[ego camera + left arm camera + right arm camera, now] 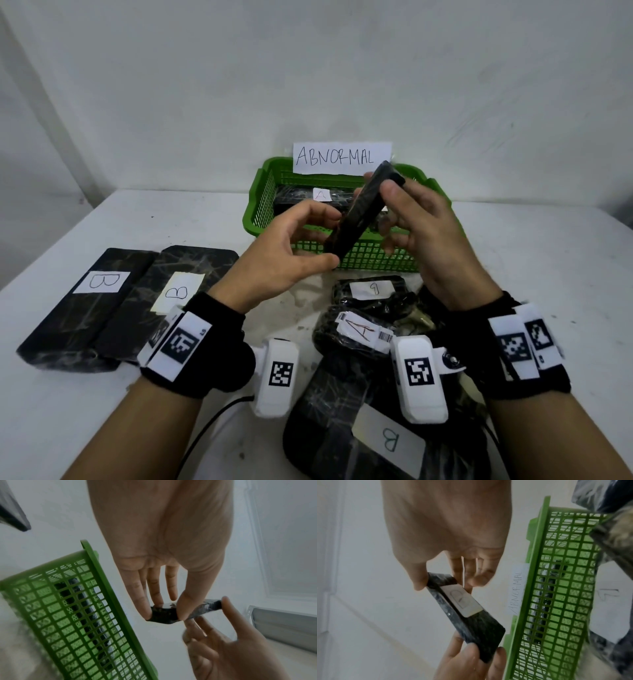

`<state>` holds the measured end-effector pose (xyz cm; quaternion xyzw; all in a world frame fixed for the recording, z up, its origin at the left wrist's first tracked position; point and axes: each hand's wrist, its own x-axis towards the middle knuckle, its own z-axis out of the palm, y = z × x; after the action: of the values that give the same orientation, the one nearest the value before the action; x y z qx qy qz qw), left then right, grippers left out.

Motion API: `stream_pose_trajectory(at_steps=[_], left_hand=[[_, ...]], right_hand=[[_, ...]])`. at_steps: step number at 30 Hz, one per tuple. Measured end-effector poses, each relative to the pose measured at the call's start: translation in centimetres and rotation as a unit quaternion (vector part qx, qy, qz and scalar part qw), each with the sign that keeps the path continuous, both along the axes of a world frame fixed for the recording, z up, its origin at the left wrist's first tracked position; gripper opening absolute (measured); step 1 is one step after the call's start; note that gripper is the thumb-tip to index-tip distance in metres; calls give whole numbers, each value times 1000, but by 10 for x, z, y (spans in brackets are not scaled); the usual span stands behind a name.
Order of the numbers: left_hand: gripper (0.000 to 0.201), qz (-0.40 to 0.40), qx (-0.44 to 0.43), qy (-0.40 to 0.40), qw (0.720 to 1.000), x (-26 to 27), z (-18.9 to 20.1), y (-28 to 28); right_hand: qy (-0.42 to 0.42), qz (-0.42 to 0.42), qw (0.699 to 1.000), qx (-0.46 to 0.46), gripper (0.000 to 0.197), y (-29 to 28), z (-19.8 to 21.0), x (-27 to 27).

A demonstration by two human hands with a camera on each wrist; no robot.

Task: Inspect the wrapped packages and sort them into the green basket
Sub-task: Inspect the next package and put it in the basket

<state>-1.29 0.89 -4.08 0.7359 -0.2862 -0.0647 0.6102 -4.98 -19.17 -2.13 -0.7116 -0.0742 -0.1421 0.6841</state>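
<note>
A flat black wrapped package [359, 219] is held on edge, tilted, above the front wall of the green basket [261, 192]. My left hand [331, 238] pinches its lower end between thumb and fingers. My right hand [378, 183] grips its upper end. The right wrist view shows the package [481, 632] carrying a white label [462, 599] with a letter that looks like B. In the left wrist view my left hand [164, 615] pinches the package's end. Inside the basket lies a black package labelled A [322, 195].
A paper sign reading ABNORMAL [342, 158] stands on the basket's back rim. Two black packages labelled B [102, 291] [178, 293] lie side by side at the left. Near me is a pile of wrapped packages: one marked A [363, 330], one marked B [387, 442].
</note>
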Motion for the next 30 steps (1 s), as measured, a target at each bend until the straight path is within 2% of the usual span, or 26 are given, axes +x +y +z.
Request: stream_pose_trajectory(at_steps=[5,8,11,13,21,24,26,28,30], left_hand=[[51,10,-22,-22,999,8,-4,6],[45,12,-35,-41,998,11,-9,4],[42,17,-17,-89,996,10,-13,4],[43,27,-3,-112,993,11,-15,6],[44,63,17,-145,987,16,-20,7],[47,59,0,-127,990,15,-19,6],[38,53,-29,-91,994,13,-15,3],[29,40,-84,0,996,9,-8,2],[35,0,-126,94,988,4,-2,3]], right_hand=[[-19,89,994,59,34,9,3,-5],[-16,131,991,36,28,16,1,-6],[1,159,987,23,32,18,1,-9],[6,161,987,17,34,19,1,-11],[-23,123,992,28,16,30,-2,-11],[-36,133,990,15,18,25,0,-12],[-70,116,990,-32,26,23,2,-12],[-103,91,985,-105,34,21,2,-11],[-122,91,972,-177,37,20,-1,-8]])
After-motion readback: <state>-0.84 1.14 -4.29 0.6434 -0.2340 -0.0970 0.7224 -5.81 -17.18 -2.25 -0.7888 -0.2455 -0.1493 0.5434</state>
